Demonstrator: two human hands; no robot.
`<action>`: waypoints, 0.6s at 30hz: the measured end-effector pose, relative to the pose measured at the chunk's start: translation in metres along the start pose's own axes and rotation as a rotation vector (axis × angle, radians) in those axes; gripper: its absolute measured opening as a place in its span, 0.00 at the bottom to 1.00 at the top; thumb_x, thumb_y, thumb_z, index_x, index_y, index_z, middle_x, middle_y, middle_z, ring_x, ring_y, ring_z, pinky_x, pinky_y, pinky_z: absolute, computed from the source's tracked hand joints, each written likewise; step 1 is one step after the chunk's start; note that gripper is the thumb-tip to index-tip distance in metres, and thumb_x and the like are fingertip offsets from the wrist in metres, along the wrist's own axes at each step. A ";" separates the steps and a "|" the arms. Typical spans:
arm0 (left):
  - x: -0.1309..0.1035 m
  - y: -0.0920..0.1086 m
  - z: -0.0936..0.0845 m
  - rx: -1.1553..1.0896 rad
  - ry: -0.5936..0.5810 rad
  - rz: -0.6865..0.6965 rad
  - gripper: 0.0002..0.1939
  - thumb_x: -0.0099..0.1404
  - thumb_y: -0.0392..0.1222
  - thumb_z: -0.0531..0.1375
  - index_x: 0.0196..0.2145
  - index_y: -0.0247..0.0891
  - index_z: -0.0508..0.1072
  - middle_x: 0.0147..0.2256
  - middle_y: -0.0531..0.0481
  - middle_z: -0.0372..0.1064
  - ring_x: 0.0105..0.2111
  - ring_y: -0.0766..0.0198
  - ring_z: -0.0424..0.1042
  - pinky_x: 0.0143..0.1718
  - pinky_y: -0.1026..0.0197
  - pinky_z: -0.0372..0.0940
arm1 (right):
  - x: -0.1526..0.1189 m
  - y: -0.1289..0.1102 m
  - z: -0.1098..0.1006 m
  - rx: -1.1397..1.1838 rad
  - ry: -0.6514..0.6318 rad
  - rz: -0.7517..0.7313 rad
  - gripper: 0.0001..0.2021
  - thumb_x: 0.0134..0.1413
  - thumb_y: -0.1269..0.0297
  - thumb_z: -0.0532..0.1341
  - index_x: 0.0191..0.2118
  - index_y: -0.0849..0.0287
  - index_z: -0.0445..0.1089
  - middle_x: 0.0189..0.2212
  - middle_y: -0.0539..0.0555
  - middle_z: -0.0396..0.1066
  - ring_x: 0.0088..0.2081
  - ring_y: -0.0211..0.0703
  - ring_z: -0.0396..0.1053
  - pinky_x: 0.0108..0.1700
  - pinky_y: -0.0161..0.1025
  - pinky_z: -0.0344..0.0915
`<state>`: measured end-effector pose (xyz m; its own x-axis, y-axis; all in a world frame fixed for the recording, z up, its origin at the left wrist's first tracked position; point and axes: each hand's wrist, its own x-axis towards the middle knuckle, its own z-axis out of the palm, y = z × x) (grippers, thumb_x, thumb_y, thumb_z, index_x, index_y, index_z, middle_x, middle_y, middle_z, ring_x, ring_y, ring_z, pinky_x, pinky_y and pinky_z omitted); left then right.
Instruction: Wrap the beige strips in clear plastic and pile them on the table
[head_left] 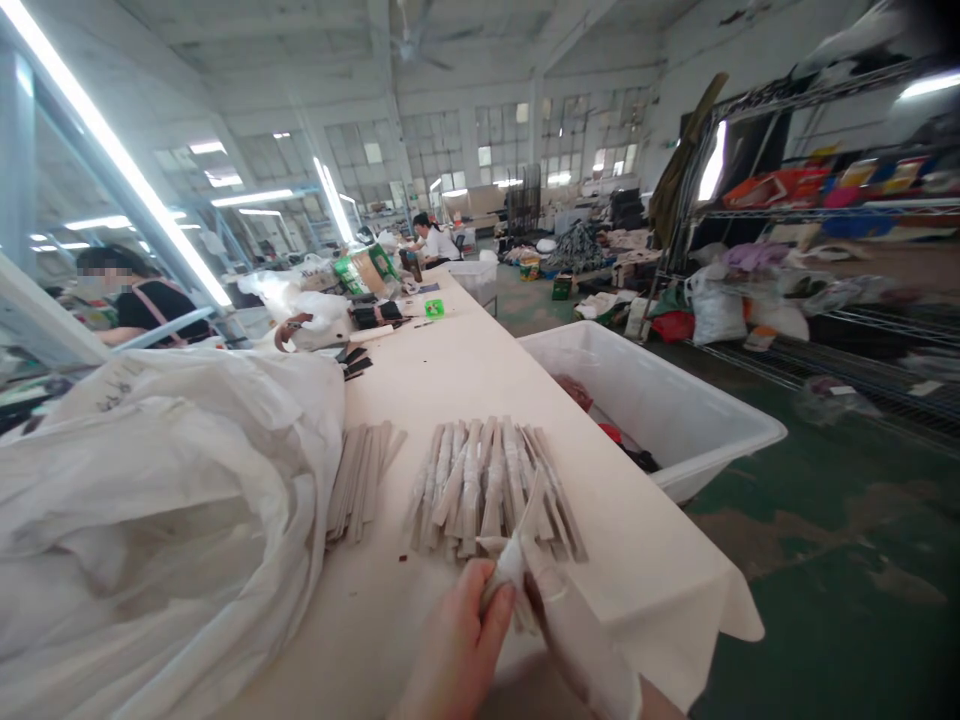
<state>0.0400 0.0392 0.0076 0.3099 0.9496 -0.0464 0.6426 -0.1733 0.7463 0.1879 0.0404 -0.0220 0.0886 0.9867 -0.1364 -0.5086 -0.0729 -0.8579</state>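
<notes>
Head view: our left hand (469, 630) closes its grip, thumb and fingers, around a wrapped bundle (512, 562) of pale strips, held above the near part of the bench (450, 372). Our right hand (559, 598), in a white covering, lies against the bundle's right side; we cannot tell the state of its grip. Just beyond, we note a row of bundles (491, 480); to its left, loose strips (364, 475) beside a large white sack (300, 440). A white bin (675, 400) stands along the bench's right edge.
</notes>
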 end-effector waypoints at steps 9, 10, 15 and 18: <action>0.076 0.002 0.000 0.325 0.239 -0.035 0.21 0.63 0.39 0.50 0.54 0.33 0.62 0.49 0.37 0.66 0.45 0.53 0.68 0.46 0.56 0.62 | 0.020 0.019 -0.035 -0.082 -0.026 0.206 0.32 0.43 0.42 0.62 0.49 0.61 0.70 0.22 0.53 0.71 0.25 0.42 0.65 0.29 0.38 0.62; 0.076 -0.003 -0.001 0.355 0.247 -0.019 0.20 0.62 0.39 0.52 0.53 0.35 0.64 0.49 0.39 0.66 0.45 0.54 0.68 0.46 0.57 0.62 | 0.023 0.023 -0.042 -0.104 -0.004 0.287 0.34 0.40 0.40 0.62 0.49 0.61 0.69 0.23 0.55 0.72 0.26 0.45 0.68 0.31 0.40 0.64; 0.068 -0.055 -0.038 0.481 0.319 -0.001 0.16 0.64 0.41 0.51 0.49 0.36 0.67 0.50 0.42 0.65 0.49 0.57 0.66 0.52 0.57 0.59 | 0.023 0.021 -0.057 -0.165 0.136 0.274 0.31 0.46 0.40 0.56 0.52 0.54 0.67 0.35 0.58 0.76 0.40 0.53 0.72 0.42 0.46 0.66; 0.071 -0.086 -0.075 0.539 0.347 -0.113 0.17 0.61 0.37 0.54 0.47 0.29 0.68 0.51 0.32 0.62 0.48 0.49 0.66 0.50 0.49 0.60 | 0.007 0.013 -0.036 -0.251 0.073 0.214 0.27 0.51 0.41 0.53 0.49 0.53 0.70 0.38 0.58 0.75 0.42 0.55 0.71 0.44 0.47 0.67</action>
<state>-0.0458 0.1407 -0.0106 0.0335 0.9831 0.1798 0.9474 -0.0885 0.3077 0.2133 0.0410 -0.0519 0.0682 0.9327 -0.3543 -0.2965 -0.3201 -0.8998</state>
